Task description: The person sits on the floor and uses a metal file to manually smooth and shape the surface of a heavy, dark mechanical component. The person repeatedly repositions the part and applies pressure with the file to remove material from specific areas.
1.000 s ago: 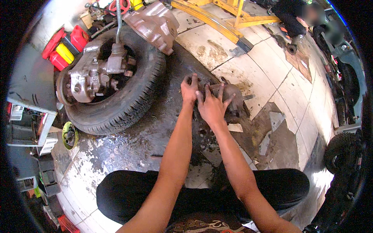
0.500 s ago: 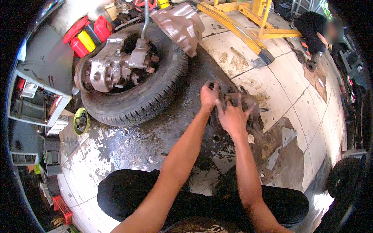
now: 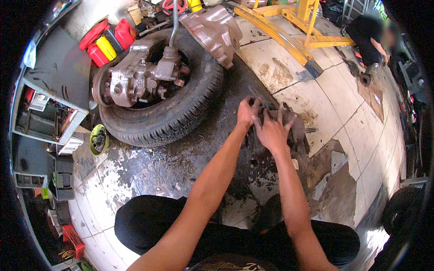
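Observation:
My left hand (image 3: 247, 110) is closed at the upper left edge of a dirty brown-grey metal part (image 3: 296, 131) on the dark, oil-stained mat (image 3: 212, 131); what lies in its fingers is hidden. Right beside it, my right hand (image 3: 273, 131) rests on that part with its fingers spread. A short shaft sticks out of the part's right side. Up and to the left, a greasy metal assembly (image 3: 135, 77) with an upright tube lies in a tyre (image 3: 176, 122), and a large brown cast housing (image 3: 210, 34) rests at the tyre's back edge.
At left stand grey shelving (image 3: 54, 67), red and yellow containers (image 3: 105, 47) and a green bowl (image 3: 99, 139) of parts. A yellow stand (image 3: 280, 31) is at the back. A person in dark clothes (image 3: 364, 38) crouches at upper right. A dark tyre (image 3: 398, 210) is at right.
The whole view has shifted, so the scene and both hands sit farther right. My hands stay at the metal part, with only slight finger movement.

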Demonstrator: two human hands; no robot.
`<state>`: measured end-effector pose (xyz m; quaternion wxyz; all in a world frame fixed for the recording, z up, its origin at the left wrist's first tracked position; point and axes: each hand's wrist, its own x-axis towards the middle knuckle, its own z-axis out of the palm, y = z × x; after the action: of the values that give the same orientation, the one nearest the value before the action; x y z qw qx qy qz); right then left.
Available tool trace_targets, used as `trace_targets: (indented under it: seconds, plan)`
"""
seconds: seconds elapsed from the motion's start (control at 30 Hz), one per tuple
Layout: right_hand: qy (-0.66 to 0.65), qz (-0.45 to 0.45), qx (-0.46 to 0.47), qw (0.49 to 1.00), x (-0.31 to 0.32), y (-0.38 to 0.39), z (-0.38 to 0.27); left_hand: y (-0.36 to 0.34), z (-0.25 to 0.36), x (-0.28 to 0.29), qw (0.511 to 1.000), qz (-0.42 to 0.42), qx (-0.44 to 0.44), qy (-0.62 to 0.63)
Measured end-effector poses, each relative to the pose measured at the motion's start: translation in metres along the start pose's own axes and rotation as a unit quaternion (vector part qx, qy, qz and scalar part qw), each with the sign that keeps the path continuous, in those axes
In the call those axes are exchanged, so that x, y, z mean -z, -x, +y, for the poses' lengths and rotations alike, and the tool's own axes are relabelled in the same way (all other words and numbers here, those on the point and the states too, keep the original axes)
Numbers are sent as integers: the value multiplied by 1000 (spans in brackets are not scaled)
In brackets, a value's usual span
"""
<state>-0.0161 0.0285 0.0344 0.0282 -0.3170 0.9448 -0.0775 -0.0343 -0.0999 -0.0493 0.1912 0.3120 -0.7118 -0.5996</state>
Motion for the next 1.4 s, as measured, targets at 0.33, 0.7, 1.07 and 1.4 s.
trace_targets:
  seconds: [0.33,0.7,1.07,1.4]
  plan:
    - [-29,-80,19,996,21,-6,3,-5,2,9,995,-101,3,-11]
    - [-4,3,31,999,2,4,1,-15,-10,3,993,-103,4,-64]
    - [2,84,-7,996,-15,14,-5,-10,-9,2,998,-63,-2,-24]
    - [-14,35,-22,999,-3,15,4,5,12,-5,999,-8,39,-35]
